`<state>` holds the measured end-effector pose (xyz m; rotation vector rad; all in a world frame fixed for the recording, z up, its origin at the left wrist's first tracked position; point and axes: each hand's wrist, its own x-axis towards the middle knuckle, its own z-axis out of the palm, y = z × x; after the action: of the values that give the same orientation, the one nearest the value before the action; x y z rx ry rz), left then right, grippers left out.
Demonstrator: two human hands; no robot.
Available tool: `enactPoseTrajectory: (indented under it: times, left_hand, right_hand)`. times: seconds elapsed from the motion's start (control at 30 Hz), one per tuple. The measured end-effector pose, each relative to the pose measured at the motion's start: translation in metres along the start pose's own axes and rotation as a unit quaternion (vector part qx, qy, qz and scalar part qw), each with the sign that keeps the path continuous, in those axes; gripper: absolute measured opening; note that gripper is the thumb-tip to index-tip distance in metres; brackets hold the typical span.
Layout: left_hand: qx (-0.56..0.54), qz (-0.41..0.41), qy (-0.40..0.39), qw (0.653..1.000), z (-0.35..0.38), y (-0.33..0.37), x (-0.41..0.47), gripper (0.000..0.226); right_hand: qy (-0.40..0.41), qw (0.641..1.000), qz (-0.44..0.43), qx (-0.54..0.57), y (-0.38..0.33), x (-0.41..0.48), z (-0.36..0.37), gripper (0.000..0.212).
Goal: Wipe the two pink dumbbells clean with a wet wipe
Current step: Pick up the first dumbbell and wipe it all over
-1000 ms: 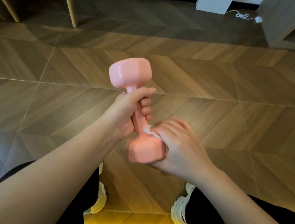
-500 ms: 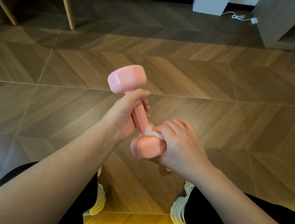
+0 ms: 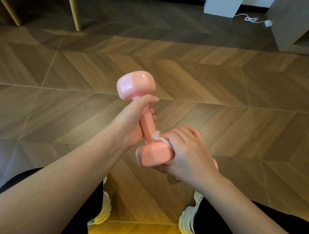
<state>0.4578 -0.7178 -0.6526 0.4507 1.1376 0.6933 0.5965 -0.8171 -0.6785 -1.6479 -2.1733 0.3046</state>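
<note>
I hold a pink dumbbell upright and tilted above the floor, its "1KG" end faces turned towards me. My left hand grips its handle just under the upper head. My right hand wraps the right side of the lower head and presses a white wet wipe against it; most of the wipe is hidden under the fingers. A pink sliver of the second dumbbell shows on the floor behind my right hand, the rest of it hidden.
Wooden furniture legs stand at the back left, a white box and a white cable at the back, a wooden cabinet at the back right. My white shoes rest on the herringbone floor below.
The dumbbell has turned in my left hand, so its end faces with the marking now show. My right hand with the wipe has slid round the lower head.
</note>
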Motion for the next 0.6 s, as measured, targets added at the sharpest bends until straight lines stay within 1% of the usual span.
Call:
enactPoseTrajectory:
  times: [0.07, 0.13, 0.17, 0.23, 0.3, 0.37, 0.43, 0.47, 0.5, 0.53, 0.57, 0.6]
  left_hand:
    - [-0.006, -0.01, -0.015, 1.0, -0.001, 0.0, 0.001, 0.023]
    - [-0.018, -0.007, -0.062, 0.998, -0.002, 0.002, 0.0, 0.028]
    - [-0.021, -0.001, -0.082, 0.996, -0.002, 0.003, 0.0, 0.028]
    - [-0.019, 0.006, -0.097, 0.995, -0.002, 0.005, -0.001, 0.028]
    - [-0.007, 0.001, -0.088, 0.996, -0.001, 0.003, 0.0, 0.025]
    - [0.018, 0.0, -0.065, 0.998, 0.0, 0.001, 0.001, 0.023]
    - [0.053, 0.011, -0.032, 0.998, 0.001, 0.0, 0.004, 0.022]
    - [0.068, 0.018, -0.02, 0.997, 0.002, -0.001, 0.005, 0.022]
    - [0.082, 0.024, -0.012, 0.996, 0.001, -0.002, 0.006, 0.023]
    - [0.096, 0.028, -0.009, 0.995, 0.001, -0.002, 0.006, 0.023]
    - [0.108, 0.028, -0.009, 0.994, 0.001, -0.003, 0.007, 0.023]
    - [0.118, 0.027, -0.011, 0.993, 0.001, -0.004, 0.007, 0.023]
  right_hand:
    - [-0.001, 1.0, -0.02, 0.003, 0.001, 0.0, 0.0, 0.052]
    - [-0.006, 0.999, -0.039, 0.012, 0.0, 0.003, -0.002, 0.049]
    - [-0.013, 0.999, -0.042, 0.022, -0.001, 0.005, -0.003, 0.047]
    - [-0.043, 0.997, -0.022, 0.059, -0.004, 0.009, -0.006, 0.04]
    - [-0.098, 0.986, 0.036, 0.126, -0.002, 0.008, -0.01, 0.035]
    - [-0.151, 0.964, 0.093, 0.196, 0.004, 0.004, -0.017, 0.042]
    - [-0.192, 0.946, 0.121, 0.233, 0.012, 0.001, -0.025, 0.057]
    - [-0.208, 0.936, 0.133, 0.251, 0.016, 0.001, -0.029, 0.059]
    - [-0.221, 0.925, 0.145, 0.273, 0.018, 0.002, -0.032, 0.052]
    - [-0.227, 0.914, 0.155, 0.298, 0.021, 0.002, -0.034, 0.038]
    - [-0.218, 0.907, 0.174, 0.315, 0.022, 0.003, -0.034, 0.022]
    - [-0.195, 0.903, 0.205, 0.322, 0.023, 0.005, -0.034, 0.017]
